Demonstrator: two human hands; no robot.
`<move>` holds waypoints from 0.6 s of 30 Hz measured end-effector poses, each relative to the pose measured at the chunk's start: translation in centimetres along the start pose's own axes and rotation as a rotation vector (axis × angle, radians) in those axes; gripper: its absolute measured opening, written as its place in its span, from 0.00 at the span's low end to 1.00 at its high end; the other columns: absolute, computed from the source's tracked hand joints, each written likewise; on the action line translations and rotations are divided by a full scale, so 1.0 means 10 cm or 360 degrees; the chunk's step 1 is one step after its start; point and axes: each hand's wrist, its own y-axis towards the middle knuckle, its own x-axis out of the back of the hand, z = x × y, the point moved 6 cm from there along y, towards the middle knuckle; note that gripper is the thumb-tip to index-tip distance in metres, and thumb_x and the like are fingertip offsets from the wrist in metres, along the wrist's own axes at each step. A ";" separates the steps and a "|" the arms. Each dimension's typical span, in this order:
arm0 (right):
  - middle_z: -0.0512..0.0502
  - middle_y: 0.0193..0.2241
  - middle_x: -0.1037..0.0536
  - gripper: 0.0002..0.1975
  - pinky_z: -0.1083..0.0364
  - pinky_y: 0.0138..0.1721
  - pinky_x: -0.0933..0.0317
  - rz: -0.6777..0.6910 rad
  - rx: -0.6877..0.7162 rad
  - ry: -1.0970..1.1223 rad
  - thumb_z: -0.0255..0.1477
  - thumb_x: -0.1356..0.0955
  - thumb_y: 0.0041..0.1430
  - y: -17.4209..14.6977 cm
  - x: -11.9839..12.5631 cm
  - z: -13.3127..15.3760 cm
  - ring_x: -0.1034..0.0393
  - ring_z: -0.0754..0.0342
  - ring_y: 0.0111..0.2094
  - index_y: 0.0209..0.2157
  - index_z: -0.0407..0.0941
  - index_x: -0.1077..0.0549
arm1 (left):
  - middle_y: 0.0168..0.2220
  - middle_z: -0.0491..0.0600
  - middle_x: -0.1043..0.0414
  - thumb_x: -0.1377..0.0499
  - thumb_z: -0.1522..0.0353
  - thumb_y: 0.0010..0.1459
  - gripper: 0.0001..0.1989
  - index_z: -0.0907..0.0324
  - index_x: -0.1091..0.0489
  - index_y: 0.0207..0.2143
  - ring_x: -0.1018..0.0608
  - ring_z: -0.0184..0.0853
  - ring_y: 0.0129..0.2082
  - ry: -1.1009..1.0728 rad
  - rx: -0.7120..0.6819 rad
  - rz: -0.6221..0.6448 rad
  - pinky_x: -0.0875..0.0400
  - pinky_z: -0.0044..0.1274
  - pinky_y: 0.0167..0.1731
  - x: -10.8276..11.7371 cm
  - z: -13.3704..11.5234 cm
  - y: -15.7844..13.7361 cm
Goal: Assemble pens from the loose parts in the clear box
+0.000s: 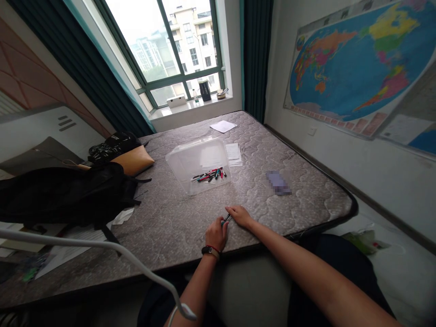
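Observation:
Over the near edge of the mattress, my left hand [215, 234], with a dark band and red cord at the wrist, is closed around a slim pen [226, 219] with a teal part and a dark part. My right hand [240, 216] meets the pen's far end with its fingers curled, partly hiding it. Beyond my hands stands a clear plastic bin [179, 176]. Inside it lies a loose heap of pens [209, 175] in black, red, teal and white.
A blurred phone-like object [278, 182] lies to the right. Papers [234, 154] sit by the bin, with a white sheet [223, 126] farther back. A black bag [64, 195] and tan pouch [133, 161] occupy the left. A white curved tube [129, 256] crosses the lower left.

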 end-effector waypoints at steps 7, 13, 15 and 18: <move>0.52 0.18 0.32 0.27 0.59 0.27 0.54 -0.0075 -0.0073 0.0024 0.43 0.42 0.65 0.00 0.02 -0.03 0.40 0.58 0.23 0.18 0.43 0.32 | 0.36 0.52 0.25 0.57 0.63 0.68 0.16 0.56 0.32 0.38 0.23 0.35 0.37 0.0027 -0.0068 0.0014 0.36 0.24 0.36 0.02 -0.05 0.01; 0.52 0.18 0.32 0.26 0.59 0.27 0.54 -0.0096 -0.0063 0.0011 0.43 0.41 0.65 0.01 0.02 -0.04 0.40 0.58 0.23 0.18 0.43 0.32 | 0.37 0.53 0.23 0.58 0.63 0.68 0.18 0.56 0.30 0.42 0.22 0.36 0.37 -0.0007 -0.0015 0.0064 0.36 0.24 0.36 0.03 -0.05 0.02; 0.52 0.17 0.32 0.27 0.59 0.26 0.53 -0.0110 -0.0075 0.0013 0.43 0.41 0.65 0.01 0.02 -0.06 0.40 0.58 0.23 0.18 0.43 0.32 | 0.38 0.53 0.23 0.55 0.60 0.67 0.17 0.56 0.34 0.50 0.22 0.37 0.37 -0.0033 0.0040 0.0058 0.36 0.24 0.36 0.04 -0.03 0.01; 0.52 0.16 0.33 0.27 0.58 0.25 0.54 -0.0138 -0.0095 0.0013 0.44 0.42 0.64 0.02 0.01 -0.07 0.42 0.58 0.22 0.17 0.43 0.32 | 0.37 0.53 0.22 0.53 0.60 0.66 0.17 0.56 0.36 0.51 0.21 0.37 0.36 -0.0022 0.0098 0.0096 0.36 0.24 0.35 0.04 -0.02 0.01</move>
